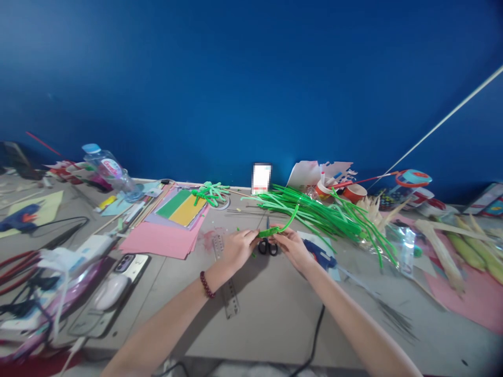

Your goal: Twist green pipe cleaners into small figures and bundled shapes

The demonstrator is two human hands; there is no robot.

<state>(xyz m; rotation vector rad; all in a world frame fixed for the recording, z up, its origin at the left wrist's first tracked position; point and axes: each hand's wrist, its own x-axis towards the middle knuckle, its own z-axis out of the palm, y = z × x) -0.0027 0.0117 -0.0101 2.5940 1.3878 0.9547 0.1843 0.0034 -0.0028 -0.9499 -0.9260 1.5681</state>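
A green pipe cleaner (pixel 269 232), bent and doubled along part of its length, stretches between my two hands above the table. My left hand (pixel 242 246) pinches its left end. At the other end my right hand (pixel 291 245) grips it, and a loose tail rises to the upper right. Just beneath lie scissors (pixel 268 247) with black handles, blades pointing away from me. Under my left wrist is a clear ruler (pixel 230 298). A large bundle of green pipe cleaners (pixel 314 209) spreads beyond my right hand.
Pink paper sheets (pixel 159 238) and a small pile of bent green pipe cleaners (pixel 212 193) lie left. A blue glue gun (pixel 320 254) rests beside my right wrist, its cord crossing the table. Left stand a plastic bottle (pixel 110 167) and a phone (pixel 110 293). A blue wall (pixel 251 94) rises behind.
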